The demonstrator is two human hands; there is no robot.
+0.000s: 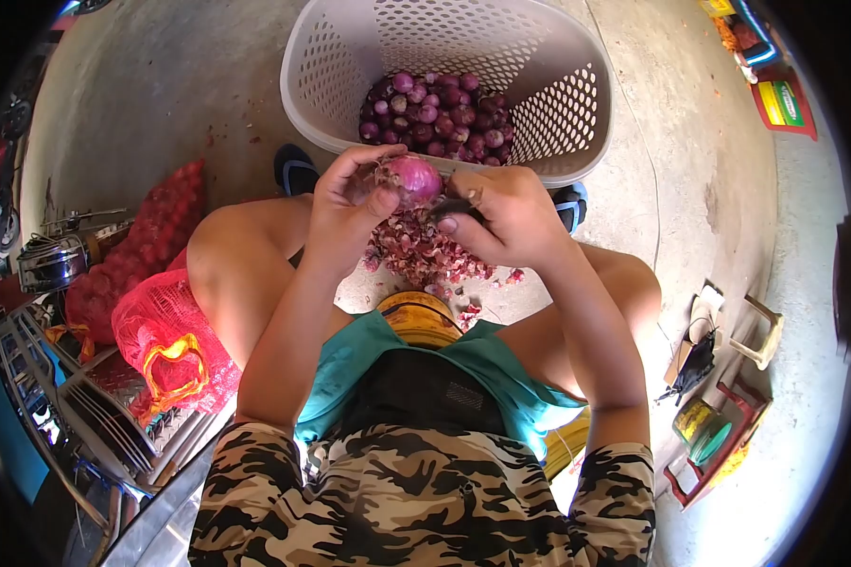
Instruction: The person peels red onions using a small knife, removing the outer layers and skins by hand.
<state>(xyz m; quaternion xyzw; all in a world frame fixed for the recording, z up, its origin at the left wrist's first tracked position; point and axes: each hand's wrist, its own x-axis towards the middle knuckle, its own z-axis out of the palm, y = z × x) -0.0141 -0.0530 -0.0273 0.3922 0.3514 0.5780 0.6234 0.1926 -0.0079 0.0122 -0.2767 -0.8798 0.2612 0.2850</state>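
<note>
My left hand (346, 200) is closed around a red onion (414, 180), thumb and fingers on its left side. Close against the onion's right side is my right hand (509, 215), its fingers curled and thumb pressed in. A dark object (456, 207) shows between that thumb and fingers; its kind is hidden. Below both hands, a heap of dry onion skins (430, 248) lies on the floor between my legs. Just beyond them stands a light grey perforated basket (323, 71) with many red onions (435, 115) at its bottom.
Red mesh sacks (165, 213) lie to my left, the nearer sack (184, 326) tied with orange-yellow strips. A metal rack (113, 416) stands beside them. A yellow container (416, 317) sits between my thighs. On the right are a small stool (758, 333) and a yellow-green tin (702, 427).
</note>
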